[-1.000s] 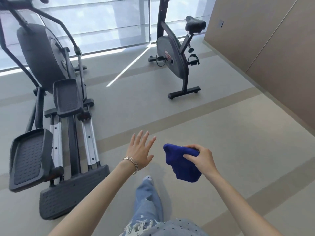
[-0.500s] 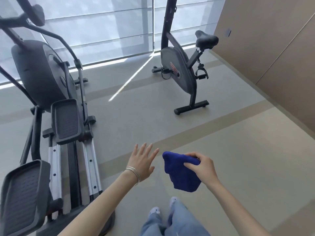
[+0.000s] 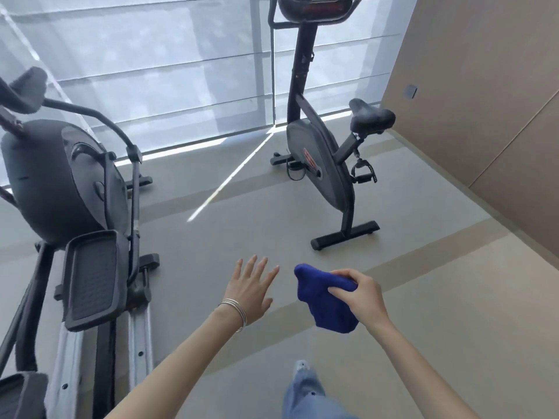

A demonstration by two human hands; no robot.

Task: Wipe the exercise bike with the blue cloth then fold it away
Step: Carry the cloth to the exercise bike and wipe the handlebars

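Far left: an elliptical trainer is standing by the window blind. It has a dark matte housing, a ribbed foot plate and bare metal rails below. It is not the task's machine.

Centre left: the left hand is reaching forward over the floor, fingers straight and spread, holding nothing. Thin metal bangles are sitting at the wrist.

Centre right: the right hand is gripping the blue cloth, with fingers and thumb curled over its top. The cloth is bunched into a soft lump with a fuzzy nap. Its loose end is hanging below the hand, off the floor. It is hanging just beside the left hand, not touching it.

Beyond the cloth: the exercise bike is standing well apart from both hands, straight ahead of the right one and deeper into the room. Its long axis is running from the front foot near the window back to the rear stabiliser bar, the part lying nearest the person. It has a smooth hard grey shroud, a slim black tube frame, a padded saddle on the right and a strapped pedal beneath it. The console is being cropped by the top edge.

Judgement: the cloth-bearing right hand is the nearer one to the saddle end, so the approach is calling mainly for forward travel. Wiping is not yet begun.

Far right: flat tan wall panels are closing the corner.
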